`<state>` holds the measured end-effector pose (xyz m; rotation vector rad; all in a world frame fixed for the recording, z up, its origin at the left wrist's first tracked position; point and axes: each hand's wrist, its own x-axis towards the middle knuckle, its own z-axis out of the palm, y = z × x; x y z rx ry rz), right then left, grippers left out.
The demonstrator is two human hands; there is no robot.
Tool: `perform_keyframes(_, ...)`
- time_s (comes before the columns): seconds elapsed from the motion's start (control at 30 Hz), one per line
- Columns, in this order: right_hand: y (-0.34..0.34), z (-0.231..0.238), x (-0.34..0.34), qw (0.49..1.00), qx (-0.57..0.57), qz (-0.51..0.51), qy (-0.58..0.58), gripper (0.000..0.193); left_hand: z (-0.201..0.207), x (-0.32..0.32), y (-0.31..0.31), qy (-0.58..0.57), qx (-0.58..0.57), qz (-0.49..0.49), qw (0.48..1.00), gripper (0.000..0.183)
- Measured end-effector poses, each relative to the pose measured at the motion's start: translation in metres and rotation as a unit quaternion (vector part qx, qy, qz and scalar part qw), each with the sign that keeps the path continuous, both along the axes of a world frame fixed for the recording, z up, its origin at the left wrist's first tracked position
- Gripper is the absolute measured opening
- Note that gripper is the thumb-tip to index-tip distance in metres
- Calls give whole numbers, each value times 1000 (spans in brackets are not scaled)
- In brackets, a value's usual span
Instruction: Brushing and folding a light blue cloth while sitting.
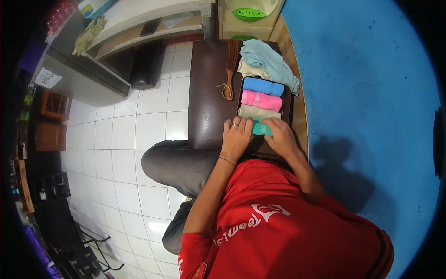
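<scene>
A green rolled cloth (263,129) lies crosswise at the near end of a row of rolled cloths, with both my hands closed on its ends. My left hand (238,135), with a ring and a thin wrist cord, grips its left end. At its right end is my right hand (279,135), fingers curled over it. Just beyond, in the same row, come a beige roll (259,112), a pink roll (261,100) and a blue roll (263,87). They sit in a dark, low-edged tray (290,103), mostly hidden by the cloths.
Brown padded bench (209,102) bears the tray. A wooden brush (230,76) lies left of the rolls; loose light-blue cloth (267,58) is heaped beyond them. A blue wall (362,69) rises on the right. White floor tiles (125,158) and a grey cabinet (79,76) are left.
</scene>
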<state>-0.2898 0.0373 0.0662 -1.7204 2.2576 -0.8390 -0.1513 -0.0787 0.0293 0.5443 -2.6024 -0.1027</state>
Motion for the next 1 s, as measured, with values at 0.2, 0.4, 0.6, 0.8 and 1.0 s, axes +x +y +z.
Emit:
perform_keyframes(0.2,-81,31,58,980,-137,144,-8,38,76,89,-21,-33,-94,190,977,25)
perform_keyframes(0.4,-134,-3,142,888,-107,445,-33,38,38,195,24,-102,-13,402,910,35)
perform_keyframes(0.6,-126,-7,153,820,-6,565,-93,36,14,222,67,-101,26,424,900,36)
perform_keyframes(0.8,-131,-24,141,855,-5,482,-192,26,27,217,70,-55,119,409,903,33)
perform_keyframes(1.0,-144,-24,154,877,-24,449,-167,19,18,223,58,14,155,425,892,32)
